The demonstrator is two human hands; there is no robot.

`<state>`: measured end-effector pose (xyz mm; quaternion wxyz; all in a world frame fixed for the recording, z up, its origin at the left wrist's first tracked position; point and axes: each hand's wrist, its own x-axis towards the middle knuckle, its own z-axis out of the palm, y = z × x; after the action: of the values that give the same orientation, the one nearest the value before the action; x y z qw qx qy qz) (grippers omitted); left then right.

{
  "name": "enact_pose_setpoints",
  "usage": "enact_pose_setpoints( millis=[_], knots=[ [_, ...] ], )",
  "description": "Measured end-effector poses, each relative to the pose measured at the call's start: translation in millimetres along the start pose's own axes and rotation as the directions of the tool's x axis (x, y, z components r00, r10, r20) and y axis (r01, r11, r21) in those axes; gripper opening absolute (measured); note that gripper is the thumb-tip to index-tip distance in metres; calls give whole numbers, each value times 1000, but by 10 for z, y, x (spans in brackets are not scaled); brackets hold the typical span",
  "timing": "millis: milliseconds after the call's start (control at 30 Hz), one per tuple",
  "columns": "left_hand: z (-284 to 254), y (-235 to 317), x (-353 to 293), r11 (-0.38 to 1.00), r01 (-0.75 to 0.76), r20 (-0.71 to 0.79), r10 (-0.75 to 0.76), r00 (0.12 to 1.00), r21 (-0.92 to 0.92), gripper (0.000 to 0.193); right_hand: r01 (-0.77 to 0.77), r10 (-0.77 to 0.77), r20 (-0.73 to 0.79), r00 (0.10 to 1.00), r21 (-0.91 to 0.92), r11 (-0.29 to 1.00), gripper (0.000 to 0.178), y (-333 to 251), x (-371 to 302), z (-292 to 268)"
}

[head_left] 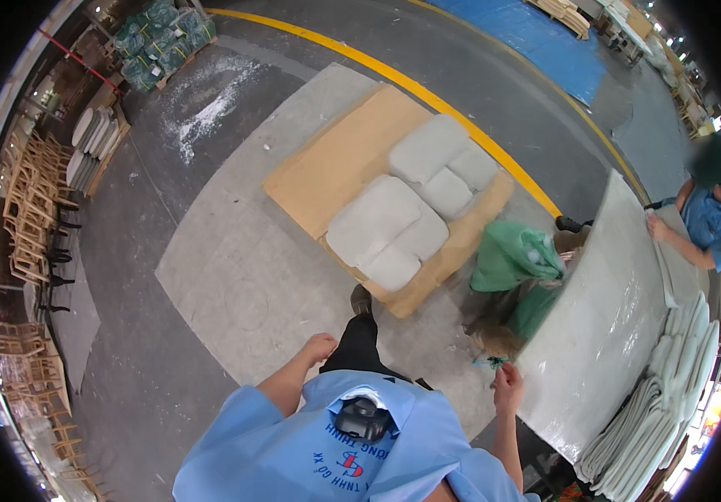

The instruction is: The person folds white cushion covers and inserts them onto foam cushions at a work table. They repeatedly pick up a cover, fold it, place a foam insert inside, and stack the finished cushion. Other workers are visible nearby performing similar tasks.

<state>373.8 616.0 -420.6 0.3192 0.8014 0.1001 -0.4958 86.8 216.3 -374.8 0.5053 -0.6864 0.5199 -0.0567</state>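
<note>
My right hand (508,386) is closed on a small bunch of green and blue strings (494,362), held up beside the edge of a plastic-covered table (607,309). My left hand (321,346) hangs by my thigh with its fingers curled, and nothing shows in it. Ahead of me, stacked pale grey cushion pieces (387,227) lie in two groups on a brown cardboard sheet (335,159) on the floor. A green sack (507,255) with its mouth open stands between the cardboard and the table.
Across the table a co-worker (703,222) in blue rests a hand on a grey sheet. Piled pale padded pieces (653,418) line the table's near right side. Wooden chair frames (34,201) are stacked at the far left. Green wrapped bundles (159,42) stand at the back left.
</note>
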Motion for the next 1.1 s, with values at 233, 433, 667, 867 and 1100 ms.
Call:
enact_pose_setpoints(
  millis=[233,433,667,867,1100],
  knots=[
    [-1261,225,553,964,224,-41,-232,972,-144,36,-138,4,-247,969,-525,840,35,-220,268,354],
    [-1612,626,997,974,176,-100,-192,976,-144,29,-207,63,-279,958,-525,825,39,-399,347,473],
    [-1258,1309,1225,981,99,52,-91,994,-169,35,-205,75,-276,958,-476,855,51,-434,274,552],
    [-596,2079,955,999,-18,236,12,972,27,41,-256,68,-356,932,-513,819,57,-381,202,434],
    [304,2352,778,968,-152,320,83,944,199,40,-230,99,-296,950,-451,862,72,-214,60,211]
  ],
)
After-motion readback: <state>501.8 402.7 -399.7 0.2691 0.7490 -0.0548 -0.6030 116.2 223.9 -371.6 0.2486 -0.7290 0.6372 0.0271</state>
